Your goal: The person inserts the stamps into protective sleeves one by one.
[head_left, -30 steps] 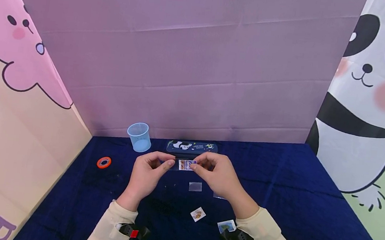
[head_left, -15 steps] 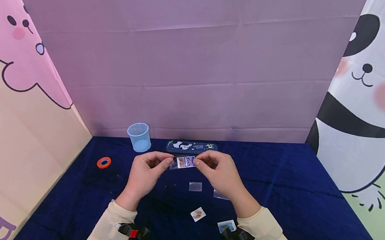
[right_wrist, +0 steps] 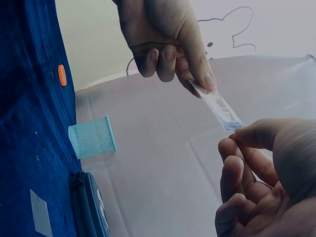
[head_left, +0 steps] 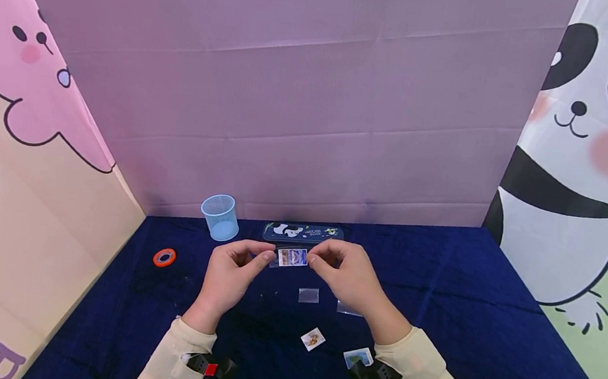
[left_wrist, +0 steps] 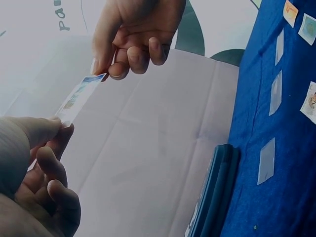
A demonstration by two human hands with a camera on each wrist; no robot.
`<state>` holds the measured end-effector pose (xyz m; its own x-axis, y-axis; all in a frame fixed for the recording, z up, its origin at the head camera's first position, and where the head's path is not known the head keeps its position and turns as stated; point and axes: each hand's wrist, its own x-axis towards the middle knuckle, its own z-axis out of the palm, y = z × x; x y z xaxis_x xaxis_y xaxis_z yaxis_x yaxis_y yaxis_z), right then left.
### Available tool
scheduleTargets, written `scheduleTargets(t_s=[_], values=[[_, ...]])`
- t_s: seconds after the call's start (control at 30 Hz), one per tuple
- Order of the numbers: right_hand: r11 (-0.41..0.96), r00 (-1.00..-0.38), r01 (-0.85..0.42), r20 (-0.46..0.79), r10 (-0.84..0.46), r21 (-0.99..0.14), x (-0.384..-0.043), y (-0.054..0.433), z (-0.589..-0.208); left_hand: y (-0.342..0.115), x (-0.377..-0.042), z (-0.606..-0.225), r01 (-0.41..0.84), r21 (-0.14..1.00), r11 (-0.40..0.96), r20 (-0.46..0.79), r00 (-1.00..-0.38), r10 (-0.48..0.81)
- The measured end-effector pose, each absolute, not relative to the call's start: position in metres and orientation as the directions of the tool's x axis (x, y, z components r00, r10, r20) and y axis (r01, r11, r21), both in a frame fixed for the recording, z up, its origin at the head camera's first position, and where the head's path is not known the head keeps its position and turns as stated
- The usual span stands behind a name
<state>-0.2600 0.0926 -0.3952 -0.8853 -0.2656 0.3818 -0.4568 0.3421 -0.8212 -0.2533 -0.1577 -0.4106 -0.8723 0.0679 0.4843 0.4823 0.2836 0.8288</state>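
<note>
Between both hands, raised in front of the panda-printed case, is a small stamp (head_left: 293,258) with a white border and a blue-purple picture. My left hand (head_left: 223,277) pinches the left end of a clear plastic sleeve (head_left: 273,263) between thumb and index finger. The stamp overlaps the sleeve, most of it showing to the sleeve's right. My right hand (head_left: 349,279) pinches the stamp's right edge with thumb and index finger. In the left wrist view the stamp (left_wrist: 81,94) stretches at a slant from one hand's fingertips to the other's.
A blue mesh cup (head_left: 220,217) and a panda-printed case (head_left: 303,232) stand along the back wall. An orange ring-shaped roll (head_left: 163,257) lies left. Clear sleeves (head_left: 309,295) and loose stamps (head_left: 312,339) lie on the blue cloth in front.
The stamp has shifted slightly left, toward my left fingers. It tilted up, then levelled again. My right fingertips, which overlapped its face, are now at its right edge.
</note>
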Motion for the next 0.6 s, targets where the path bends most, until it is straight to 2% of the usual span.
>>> scheduleTargets(t_s=[0.6], values=[[0.324,-0.885,-0.452,0.372,-0.281,-0.831,-0.2599,0.0916,-0.3965,-0.1575,-0.2528,-0.4094,0.475,0.832,0.287,0.472,-0.878,0.085]])
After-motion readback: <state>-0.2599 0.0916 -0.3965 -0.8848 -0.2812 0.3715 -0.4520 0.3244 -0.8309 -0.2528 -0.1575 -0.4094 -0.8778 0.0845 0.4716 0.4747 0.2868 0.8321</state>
